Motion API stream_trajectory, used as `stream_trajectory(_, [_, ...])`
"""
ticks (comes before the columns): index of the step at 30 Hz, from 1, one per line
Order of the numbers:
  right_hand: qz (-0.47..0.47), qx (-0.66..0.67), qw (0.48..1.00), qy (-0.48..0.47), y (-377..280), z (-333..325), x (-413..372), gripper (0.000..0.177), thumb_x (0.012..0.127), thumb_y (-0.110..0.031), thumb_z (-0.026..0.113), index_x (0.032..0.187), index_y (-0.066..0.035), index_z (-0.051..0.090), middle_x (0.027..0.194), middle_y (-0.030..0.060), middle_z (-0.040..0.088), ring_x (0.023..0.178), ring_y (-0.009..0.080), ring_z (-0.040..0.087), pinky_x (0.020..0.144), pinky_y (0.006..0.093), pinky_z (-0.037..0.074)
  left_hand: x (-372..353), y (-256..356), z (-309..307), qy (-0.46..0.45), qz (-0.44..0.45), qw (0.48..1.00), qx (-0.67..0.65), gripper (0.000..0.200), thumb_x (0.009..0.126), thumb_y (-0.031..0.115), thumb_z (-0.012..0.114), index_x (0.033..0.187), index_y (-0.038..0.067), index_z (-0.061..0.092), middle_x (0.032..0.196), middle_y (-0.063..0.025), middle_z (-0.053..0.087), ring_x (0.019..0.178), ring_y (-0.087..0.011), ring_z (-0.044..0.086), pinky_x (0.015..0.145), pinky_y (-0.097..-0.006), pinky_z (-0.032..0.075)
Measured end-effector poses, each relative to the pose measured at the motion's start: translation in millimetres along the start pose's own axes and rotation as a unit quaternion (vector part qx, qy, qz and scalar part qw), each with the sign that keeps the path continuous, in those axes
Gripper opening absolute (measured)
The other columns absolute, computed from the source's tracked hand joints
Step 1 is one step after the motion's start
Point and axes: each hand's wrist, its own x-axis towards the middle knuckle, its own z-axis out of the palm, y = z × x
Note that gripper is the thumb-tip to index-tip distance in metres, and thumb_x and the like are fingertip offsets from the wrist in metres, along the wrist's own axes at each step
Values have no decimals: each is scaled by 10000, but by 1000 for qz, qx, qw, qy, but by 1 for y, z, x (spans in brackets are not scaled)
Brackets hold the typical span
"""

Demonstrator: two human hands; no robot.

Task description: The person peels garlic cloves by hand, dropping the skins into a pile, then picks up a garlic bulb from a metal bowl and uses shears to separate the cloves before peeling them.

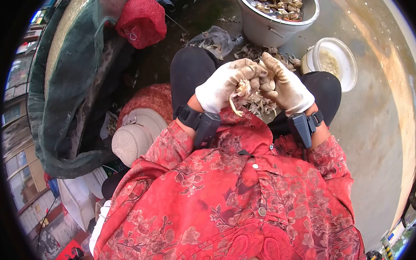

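Both my hands wear white knitted gloves, soiled brown at the fingers, and meet in front of my lap. My left hand (226, 84) is closed around a small pale animal-like piece (241, 90); a thin yellowish leg-like end (234, 104) hangs below the fingers. I cannot make out its exact kind. My right hand (286, 84) faces it with fingers bent inward, touching the left fingertips; what they pinch, if anything, is hidden. Below and beyond the hands lie pale, shaggy scraps (258, 105).
Ahead stands a grey bucket (270, 33) holding several brownish-yellow pieces. A tipped white pail (352, 71) lies to its right. A clear plastic bag (214, 39) is on the wet ground. To the left are a red mesh sack (143, 22), green netting (62, 109) and a beige hat (136, 136).
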Motion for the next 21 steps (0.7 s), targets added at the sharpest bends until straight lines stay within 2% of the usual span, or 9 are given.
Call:
stream_trajectory(2, [-61, -93, 991, 69, 7, -20, 5, 288, 951, -322, 575, 1107, -80, 564, 961, -4, 618, 904, 165, 633, 731, 254, 521, 4, -10, -4, 62, 33, 993, -99, 319, 968, 272, 529, 1061, -31, 565, 731, -52, 577, 494, -91, 483, 452, -204, 393])
stream_trajectory(3, [-61, -93, 991, 69, 5, -18, 2, 288, 951, -322, 575, 1107, -80, 564, 961, -4, 618, 904, 165, 633, 731, 254, 521, 3, -11, -9, 62, 33, 993, -99, 319, 968, 272, 529, 1061, -31, 565, 731, -52, 577, 494, -91, 483, 452, -204, 393])
stream_trajectory(5, [-7, 157, 987, 27, -1, -14, -4, 322, 956, -327, 562, 1122, -51, 554, 1034, 30, 622, 997, 214, 635, 764, 301, 542, 2, -11, -18, 89, 19, 994, -64, 316, 982, 263, 498, 1074, -32, 563, 722, -53, 567, 504, -86, 486, 454, -198, 388])
stream_trajectory(6, [-7, 167, 986, 30, -3, -14, -4, 341, 963, -338, 544, 1103, -28, 561, 1034, 63, 628, 1021, 252, 630, 801, 335, 551, 2, -8, -15, 111, 17, 993, -29, 301, 990, 257, 480, 1053, -26, 562, 706, -43, 547, 503, -78, 480, 451, -196, 383])
stream_trajectory(11, [6, 225, 974, 24, -11, -10, -7, 346, 967, -358, 526, 1065, -30, 579, 1032, 92, 631, 1019, 284, 625, 825, 372, 554, 0, -13, -11, 111, 30, 993, 17, 258, 990, 246, 490, 993, -1, 563, 720, -38, 555, 520, -61, 481, 441, -206, 373])
stream_trajectory(13, [1, 232, 973, 15, -15, -7, -8, 347, 968, -359, 521, 1058, -30, 583, 1033, 98, 632, 1023, 291, 623, 834, 389, 553, 3, -12, 0, 175, 31, 982, 56, 264, 977, 255, 525, 995, -4, 576, 719, -37, 560, 523, -52, 472, 444, -202, 372])
stream_trajectory(17, [-41, 238, 970, 26, -16, 0, -10, 357, 969, -362, 518, 1075, -25, 572, 1040, 105, 631, 1023, 303, 619, 868, 433, 534, 11, -21, 6, 154, 77, 974, 148, 255, 956, 254, 565, 987, 7, 620, 704, -25, 566, 547, -48, 496, 467, -196, 400])
stream_trajectory(19, [-56, 242, 969, 16, -16, -2, -10, 353, 969, -360, 518, 1079, -28, 569, 1043, 106, 632, 1021, 304, 619, 878, 440, 528, 9, -12, 20, 228, 97, 879, 407, 215, 932, 226, 594, 972, 28, 666, 718, -14, 597, 605, -42, 534, 505, -205, 444])
stream_trajectory(21, [-22, 249, 968, 32, -18, -4, -10, 325, 970, -351, 520, 1079, -49, 566, 1027, 88, 632, 1031, 289, 613, 864, 428, 527, 11, -13, 25, 228, 158, 838, 470, 158, 892, 183, 627, 945, 47, 688, 757, -42, 645, 657, -95, 601, 566, -245, 484])
